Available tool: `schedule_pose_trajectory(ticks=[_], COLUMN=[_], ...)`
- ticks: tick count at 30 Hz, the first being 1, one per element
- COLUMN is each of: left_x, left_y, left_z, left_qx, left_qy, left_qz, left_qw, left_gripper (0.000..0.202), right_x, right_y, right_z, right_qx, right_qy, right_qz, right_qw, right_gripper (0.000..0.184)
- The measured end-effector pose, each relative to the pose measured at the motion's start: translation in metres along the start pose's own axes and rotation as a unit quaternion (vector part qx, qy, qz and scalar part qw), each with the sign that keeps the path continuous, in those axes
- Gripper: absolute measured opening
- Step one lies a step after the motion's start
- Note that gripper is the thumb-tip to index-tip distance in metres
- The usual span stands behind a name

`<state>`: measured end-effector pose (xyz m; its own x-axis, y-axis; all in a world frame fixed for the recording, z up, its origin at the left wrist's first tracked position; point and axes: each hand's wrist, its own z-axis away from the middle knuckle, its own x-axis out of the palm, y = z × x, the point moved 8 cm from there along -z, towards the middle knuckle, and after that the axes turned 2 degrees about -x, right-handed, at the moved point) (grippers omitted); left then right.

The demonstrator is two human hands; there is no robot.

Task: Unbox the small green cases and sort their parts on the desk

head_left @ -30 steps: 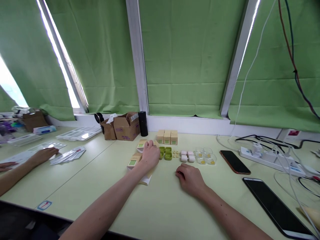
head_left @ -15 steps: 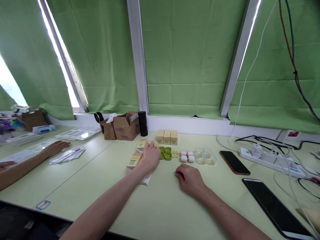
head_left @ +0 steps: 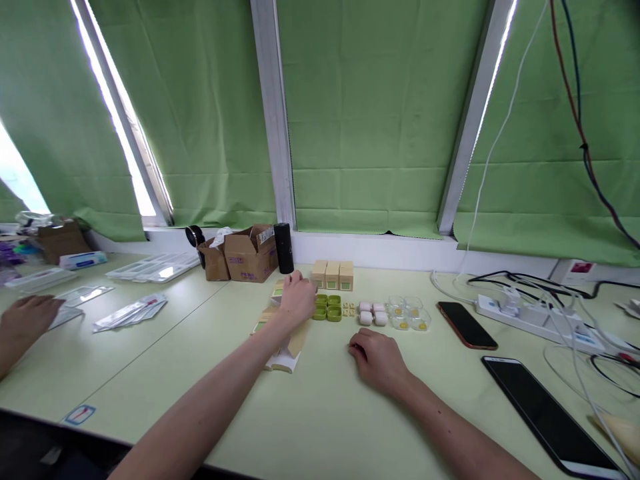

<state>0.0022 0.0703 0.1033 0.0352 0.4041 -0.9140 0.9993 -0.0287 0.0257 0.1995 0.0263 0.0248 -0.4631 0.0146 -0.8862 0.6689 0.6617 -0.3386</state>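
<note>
My left hand (head_left: 299, 298) reaches over a group of flat kraft-paper boxes (head_left: 299, 339) with green labels and white edges. Its fingers are bent downward among the farthest of them, and whatever they pinch is hidden beneath the hand. My right hand (head_left: 379, 360) rests on the table with curled fingers, and nothing shows in it. Just beyond it sit small pinkish-white containers (head_left: 373, 313). Green square cups (head_left: 327, 308) stand right of my left hand, with tiny yellow pieces (head_left: 349, 309) beside them. Three upright kraft boxes (head_left: 333, 275) stand behind.
Clear round cups (head_left: 410, 313) with yellow bits are to the right. Farther right lie a phone (head_left: 467, 325), a larger dark device (head_left: 550, 413) and a white power strip (head_left: 537, 323) with cables. Cardboard boxes (head_left: 250, 255) and a black cylinder (head_left: 284, 248) stand behind. Another person's hand (head_left: 30, 323) is at left.
My left hand has shifted slightly away from me over the kraft boxes, baring more of the near ones. My right hand stays put. The other person's hand has drawn back leftward.
</note>
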Motion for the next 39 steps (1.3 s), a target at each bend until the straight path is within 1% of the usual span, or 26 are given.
schedule_pose_trajectory(ticks=[4, 7, 12, 16, 20, 22, 25, 29, 35, 39], left_x=[-0.005, 0.000, 0.024, 0.044, 0.061, 0.068, 0.076, 0.078, 0.074, 0.064], left_y=[0.008, 0.020, 0.038, 0.047, 0.055, 0.057, 0.058, 0.061, 0.064, 0.066], left_z=[-0.019, -0.034, -0.060, -0.077, -0.088, -0.091, -0.093, -0.094, -0.099, -0.099], left_qx=[0.016, 0.039, 0.066, 0.069, 0.068, 0.067, 0.071, 0.089, 0.085, 0.071], left_qy=[0.015, 0.014, -0.007, -0.024, -0.040, -0.048, -0.056, -0.055, -0.055, -0.039], left_qz=[0.004, -0.004, -0.020, -0.040, -0.062, -0.069, -0.072, -0.060, -0.023, 0.027], left_qw=[1.000, 0.999, 0.998, 0.997, 0.995, 0.994, 0.993, 0.993, 0.995, 0.996], left_gripper=[0.022, 0.026, 0.030, 0.048, 0.064, 0.064, 0.053, 0.040, 0.042, 0.040], right_x=[0.000, 0.000, -0.001, 0.001, 0.001, 0.001, -0.001, -0.002, -0.001, -0.002], right_y=[0.001, 0.001, 0.000, 0.000, 0.001, 0.001, 0.000, -0.001, -0.001, -0.001], right_z=[0.000, 0.000, -0.001, -0.001, -0.001, -0.001, -0.001, -0.001, -0.001, -0.001], right_qx=[-0.002, -0.001, -0.002, 0.000, 0.000, 0.000, -0.001, -0.002, -0.002, -0.005], right_qy=[0.001, 0.001, -0.005, -0.011, -0.006, -0.007, -0.007, -0.008, -0.007, -0.004], right_qz=[-0.001, 0.001, 0.006, 0.010, 0.008, 0.006, 0.005, 0.007, 0.006, 0.007], right_qw=[1.000, 1.000, 1.000, 1.000, 1.000, 1.000, 1.000, 1.000, 1.000, 1.000], right_gripper=[0.018, 0.017, 0.017, 0.017, 0.017, 0.018, 0.017, 0.017, 0.017, 0.017])
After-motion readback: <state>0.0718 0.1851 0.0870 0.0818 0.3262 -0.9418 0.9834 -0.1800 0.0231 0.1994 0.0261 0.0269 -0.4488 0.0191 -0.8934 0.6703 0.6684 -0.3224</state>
